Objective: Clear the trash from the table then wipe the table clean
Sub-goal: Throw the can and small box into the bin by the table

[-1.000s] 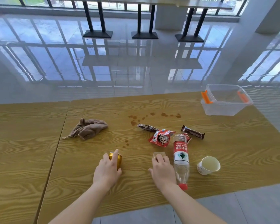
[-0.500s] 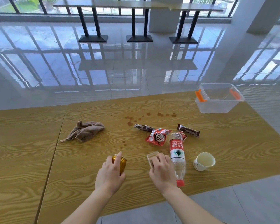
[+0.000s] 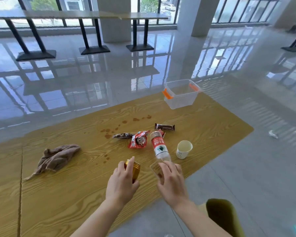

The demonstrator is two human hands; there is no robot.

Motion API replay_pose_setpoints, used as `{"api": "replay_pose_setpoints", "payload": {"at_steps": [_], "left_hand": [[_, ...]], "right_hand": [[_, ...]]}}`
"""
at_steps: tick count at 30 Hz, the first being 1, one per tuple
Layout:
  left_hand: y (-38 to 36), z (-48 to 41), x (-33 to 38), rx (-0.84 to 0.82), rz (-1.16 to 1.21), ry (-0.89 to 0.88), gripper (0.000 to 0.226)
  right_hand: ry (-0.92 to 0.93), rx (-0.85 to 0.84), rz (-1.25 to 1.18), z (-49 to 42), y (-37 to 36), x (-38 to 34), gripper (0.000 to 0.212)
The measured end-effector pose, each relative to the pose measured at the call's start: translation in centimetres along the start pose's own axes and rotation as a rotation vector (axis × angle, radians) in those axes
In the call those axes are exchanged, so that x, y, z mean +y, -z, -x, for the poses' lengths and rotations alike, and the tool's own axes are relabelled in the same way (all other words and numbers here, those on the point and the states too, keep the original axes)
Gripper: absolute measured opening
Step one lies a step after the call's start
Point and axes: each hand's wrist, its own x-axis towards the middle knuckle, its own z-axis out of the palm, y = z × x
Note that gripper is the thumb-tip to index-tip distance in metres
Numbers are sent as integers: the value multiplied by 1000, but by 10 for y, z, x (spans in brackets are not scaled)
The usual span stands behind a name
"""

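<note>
Left hand (image 3: 122,183) curled around a ribbed gold can (image 3: 133,169), right hand (image 3: 171,182) pinching a small clear plastic piece (image 3: 156,168) with a brownish smear, both near the front edge of the wood-grain table (image 3: 75,194). Past them: clear bottle (image 3: 159,145) on its side with red label, white paper cup (image 3: 184,149) upright beside it, red snack wrapper (image 3: 139,139), two brown wrappers, brown spill spots (image 3: 109,132). Crumpled brown cloth (image 3: 55,158) on the left, clear bin (image 3: 181,93) with orange latches at the far edge.
</note>
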Motion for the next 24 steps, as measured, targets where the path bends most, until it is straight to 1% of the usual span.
{"api": "replay_pose_setpoints", "payload": {"at_steps": [4,7,15,19,24], "left_hand": [[-8,7,20,-59,11,-142,87],[-16,12,38,-104,8,-221,86],[-45,20,105,-181,10,-420,86],[-71,23,149,-208,6,-483,85],[-118,32,209,-253,-12,-513,85]], "right_hand": [[-167,63,26,35,14,8,55],[-284,75,57,58,26,18,58],[-477,131,118,107,57,59,61],[-562,159,133,131,72,98,60],[-673,154,85,164,88,171,55]]}}
